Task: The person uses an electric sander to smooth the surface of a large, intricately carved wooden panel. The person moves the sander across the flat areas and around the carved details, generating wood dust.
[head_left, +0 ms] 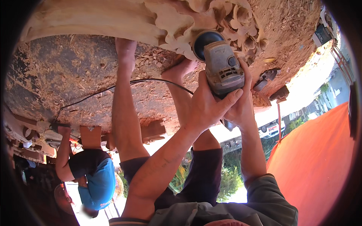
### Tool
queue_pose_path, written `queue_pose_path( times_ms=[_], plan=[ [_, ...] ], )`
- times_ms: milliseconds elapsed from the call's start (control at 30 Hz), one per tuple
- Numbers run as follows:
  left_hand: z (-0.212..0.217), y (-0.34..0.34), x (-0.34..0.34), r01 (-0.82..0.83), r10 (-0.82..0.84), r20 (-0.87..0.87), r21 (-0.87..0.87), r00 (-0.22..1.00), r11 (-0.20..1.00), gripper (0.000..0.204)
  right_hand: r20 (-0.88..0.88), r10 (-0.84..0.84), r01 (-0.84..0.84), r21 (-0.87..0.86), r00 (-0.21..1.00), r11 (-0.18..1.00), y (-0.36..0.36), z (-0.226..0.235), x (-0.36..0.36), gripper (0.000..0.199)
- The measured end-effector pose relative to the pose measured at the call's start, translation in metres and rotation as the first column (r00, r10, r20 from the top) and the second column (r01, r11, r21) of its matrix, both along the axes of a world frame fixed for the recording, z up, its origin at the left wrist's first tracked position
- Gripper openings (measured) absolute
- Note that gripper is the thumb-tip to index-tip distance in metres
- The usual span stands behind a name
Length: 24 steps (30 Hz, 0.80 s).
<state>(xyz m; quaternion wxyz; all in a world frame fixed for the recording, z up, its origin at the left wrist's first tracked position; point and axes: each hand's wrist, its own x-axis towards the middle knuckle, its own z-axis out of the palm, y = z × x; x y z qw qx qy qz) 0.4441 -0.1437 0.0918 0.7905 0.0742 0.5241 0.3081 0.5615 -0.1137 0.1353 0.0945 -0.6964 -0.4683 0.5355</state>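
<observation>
Both my hands grip a worn grey angle grinder (pixel 225 69). My left hand (pixel 207 103) is wrapped round its near left side, its thumb lying across the back of the body. From the right, my right hand (pixel 241 107) closes round the other side, with a finger stretched along the casing. The grinder's dark round disc (pixel 206 42) lies over the edge of a pale wood carving (pixel 173 22); whether it touches the wood I cannot tell. Scrolls and layered petal shapes cover the carving's right part, while its left part is smooth. A black cord (pixel 147 80) trails left from near my hands.
Wood chips cover the ground (pixel 83 64) around my bare feet (pixel 183 69). A person in a blue shirt (pixel 101 184) works at the lower left. Dark objects (pixel 266 78) and a black box (pixel 322 35) lie right. An orange sheet (pixel 316 147) hangs at the right.
</observation>
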Motion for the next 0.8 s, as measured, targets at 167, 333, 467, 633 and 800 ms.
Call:
queue_pose_path(
  times_ms=[167,333,467,633,800],
  plan=[
    [-0.004,-0.004,0.001,-0.143,0.147,0.066,-0.062,0.987,0.988,0.079,0.008,-0.044,0.045,-0.121,0.999,0.992,-0.01,-0.006,-0.002,0.11],
    [0.012,0.015,-0.004,-0.036,0.035,0.007,0.043,0.999,0.998,0.08,0.039,-0.075,0.079,-0.102,0.996,0.992,-0.02,-0.006,0.006,0.106],
    [0.005,0.007,-0.005,0.012,-0.015,0.014,0.198,1.0,0.98,0.079,0.11,-0.077,0.092,-0.137,0.991,0.986,-0.01,0.007,0.002,0.106],
    [0.0,0.001,0.0,0.002,-0.003,0.021,0.047,1.0,0.999,0.08,0.008,-0.079,0.079,-0.051,0.997,0.996,-0.002,0.003,0.001,0.106],
    [-0.011,-0.012,0.01,-0.106,0.105,0.025,0.02,0.994,0.994,0.08,0.011,-0.09,0.09,-0.079,0.996,0.993,-0.007,-0.006,0.001,0.109]
  ],
)
